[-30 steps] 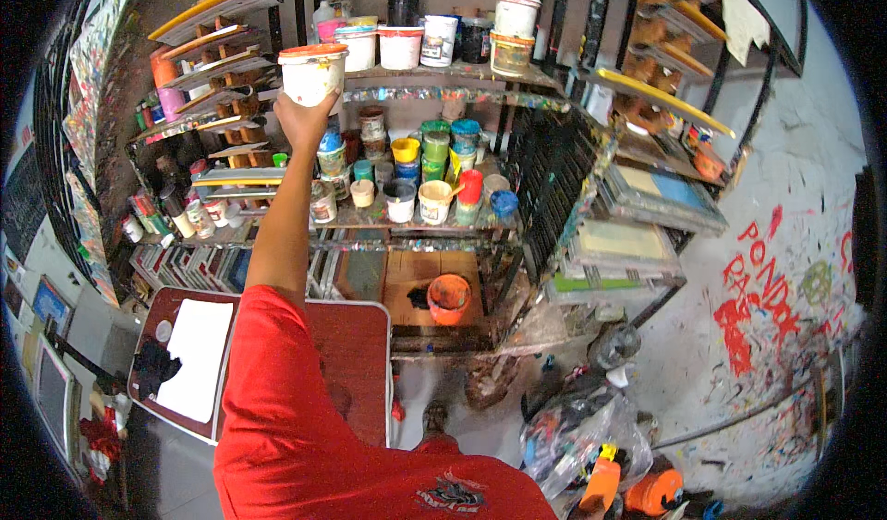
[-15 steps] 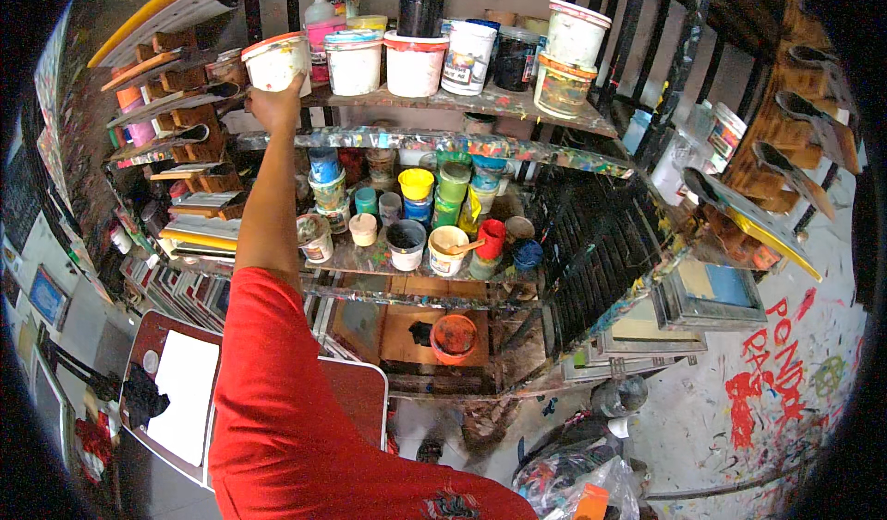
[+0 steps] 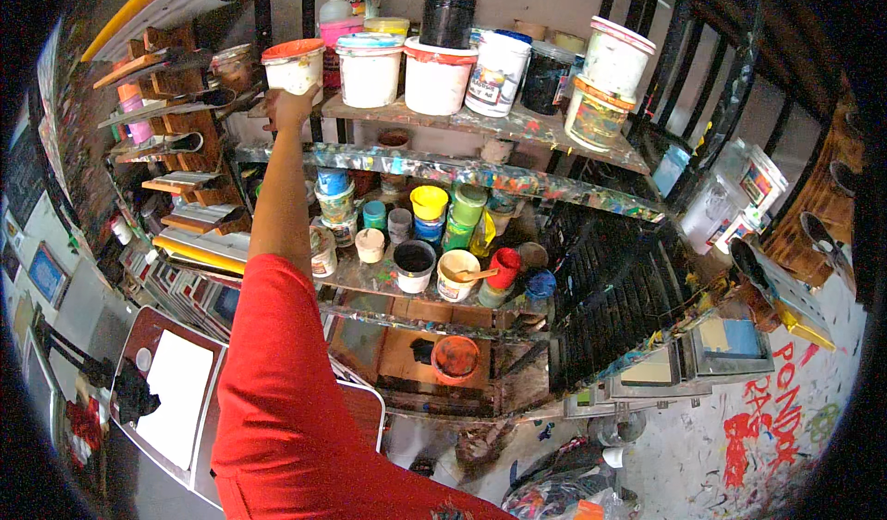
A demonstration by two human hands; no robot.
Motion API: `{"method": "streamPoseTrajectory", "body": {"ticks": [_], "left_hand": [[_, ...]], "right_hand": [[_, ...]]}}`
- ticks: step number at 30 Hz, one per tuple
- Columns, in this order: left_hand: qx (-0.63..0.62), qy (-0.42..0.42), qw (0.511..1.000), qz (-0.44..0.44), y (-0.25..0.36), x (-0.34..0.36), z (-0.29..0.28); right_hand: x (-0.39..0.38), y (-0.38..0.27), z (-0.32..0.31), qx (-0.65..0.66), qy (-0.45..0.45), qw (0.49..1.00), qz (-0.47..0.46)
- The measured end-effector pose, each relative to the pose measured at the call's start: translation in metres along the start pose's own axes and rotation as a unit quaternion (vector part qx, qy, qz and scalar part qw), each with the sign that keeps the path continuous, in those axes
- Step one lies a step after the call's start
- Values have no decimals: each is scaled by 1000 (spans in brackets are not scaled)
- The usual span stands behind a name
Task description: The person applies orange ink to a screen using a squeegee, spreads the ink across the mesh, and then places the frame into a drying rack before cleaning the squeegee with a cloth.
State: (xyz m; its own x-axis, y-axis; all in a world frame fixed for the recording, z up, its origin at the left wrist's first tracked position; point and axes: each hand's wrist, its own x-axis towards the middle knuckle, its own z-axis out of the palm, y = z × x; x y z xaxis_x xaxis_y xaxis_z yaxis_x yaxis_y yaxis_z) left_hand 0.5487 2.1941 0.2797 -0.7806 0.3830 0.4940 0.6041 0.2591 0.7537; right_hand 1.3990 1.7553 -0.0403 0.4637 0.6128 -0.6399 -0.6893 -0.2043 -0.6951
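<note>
My left arm, in a red sleeve, reaches up to the left end of the upper shelf. There my left hand point(image 3: 291, 107) is closed against the lower front of a white plastic paint bucket point(image 3: 296, 73) with an orange-red top. Part of the bucket's base is hidden behind the fingers. Just right of it stands a white bucket with a blue-white lid point(image 3: 370, 72). Beyond that is a white bucket with a red rim point(image 3: 438, 81), carrying a black tub point(image 3: 448, 19). My right hand is out of view.
Several paint pots, such as a yellow one point(image 3: 429, 203) and a black-filled tub point(image 3: 414, 266), crowd the middle shelf. An orange bucket point(image 3: 455, 358) sits lower. Wooden racks with squeegee-like tools point(image 3: 189, 141) flank the shelves. A small table with a white sheet point(image 3: 176, 400) is at lower left.
The view has shifted, so the shelves appear slightly lower and further right. My left hand sits lower on the bucket, which stays at the shelf's left end.
</note>
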Motion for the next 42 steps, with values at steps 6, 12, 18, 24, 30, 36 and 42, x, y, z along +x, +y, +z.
{"method": "streamPoseTrajectory", "body": {"ticks": [6, 12, 18, 24, 30, 36, 42], "left_hand": [[88, -29, 996, 0, -8, 1, -18], [65, -69, 990, 100, 43, -103, -79], [-312, -90, 943, 75, 52, -337, -232], [-304, -128, 944, -19, -22, -575, -419], [-286, 36, 914, -286, -120, -762, -580], [-209, 130, 861, -446, -204, -912, -686], [-155, 154, 868, -446, -245, -963, -773]], "right_hand": [[6, 8, 8, -26, -29, 999, 25], [7, 15, -2, -66, -78, 993, 55], [10, 21, -55, -96, -126, 984, 85], [28, 20, -146, -124, -171, 972, 105], [11, 32, -191, -160, -201, 957, 133], [-91, 63, -145, -211, -343, 898, 178], [-210, 132, -104, -184, -458, 862, 117]]}}
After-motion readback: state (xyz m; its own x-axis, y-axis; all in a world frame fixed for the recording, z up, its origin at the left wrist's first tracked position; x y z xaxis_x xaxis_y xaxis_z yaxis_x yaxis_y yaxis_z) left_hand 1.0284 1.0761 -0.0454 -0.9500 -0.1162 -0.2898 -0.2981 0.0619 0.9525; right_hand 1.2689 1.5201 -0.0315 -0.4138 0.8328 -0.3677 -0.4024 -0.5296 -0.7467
